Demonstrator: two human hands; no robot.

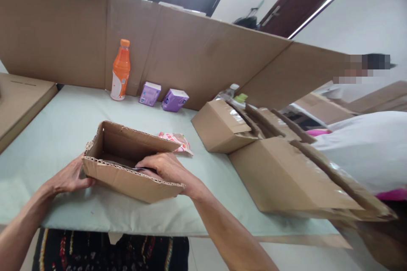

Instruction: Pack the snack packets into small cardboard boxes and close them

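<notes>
A small open cardboard box [133,182] stands tilted on the cloth-covered table near its front edge, its right end open. My left hand [71,175] grips the box's left end, thumb on the near wall and fingers behind. Through the open right end, my right hand [163,167] reaches inside, fingers curled at a thin, partly dark, partly shiny edge whose kind I cannot make out. The near wall hides part of the fingers. Just behind the right hand lies a crumpled pink-and-white packet [178,142].
An orange drink bottle [121,72] and two purple tissue packs [150,94] stand by the cardboard partition [197,51]. Cardboard bins [273,173] fill the right side, a clear bottle [233,89] behind them. A flat carton [25,97] lies left. Another person in white [365,148] is at right.
</notes>
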